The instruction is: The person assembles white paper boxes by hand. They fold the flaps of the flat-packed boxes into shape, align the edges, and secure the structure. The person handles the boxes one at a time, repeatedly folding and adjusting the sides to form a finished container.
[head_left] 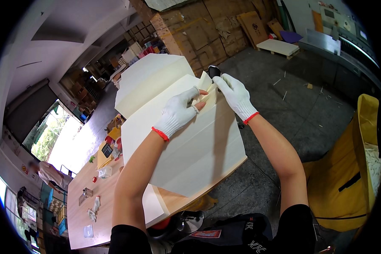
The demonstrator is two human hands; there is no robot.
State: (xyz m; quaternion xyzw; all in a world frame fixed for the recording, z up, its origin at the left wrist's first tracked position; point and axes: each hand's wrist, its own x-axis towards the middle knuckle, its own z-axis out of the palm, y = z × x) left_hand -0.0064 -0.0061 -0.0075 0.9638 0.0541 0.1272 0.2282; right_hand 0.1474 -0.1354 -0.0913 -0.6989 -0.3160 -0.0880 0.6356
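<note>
A stack of large white card sheets (194, 139) with angled corners and crease lines lies across the table in front of me. My left hand (178, 111), in a white knit glove with bare thumb and fingertip, closes around narrow folded paper flaps (210, 98) at the sheets' right edge. My right hand (237, 95), gloved in white with a red cuff, is closed right beside those flaps. At its fingertips shows a dark rounded object (214, 73) with a shiny rim. What my right fingers grip is hidden.
A wooden table (110, 211) carries a calculator (107, 149) and small items on the left. A yellow sack (338, 186) of paper scraps stands at right. Paper strips lie on the dark floor (279, 80). Stacked cardboard (199, 34) rises behind; a person (53, 173) is far left.
</note>
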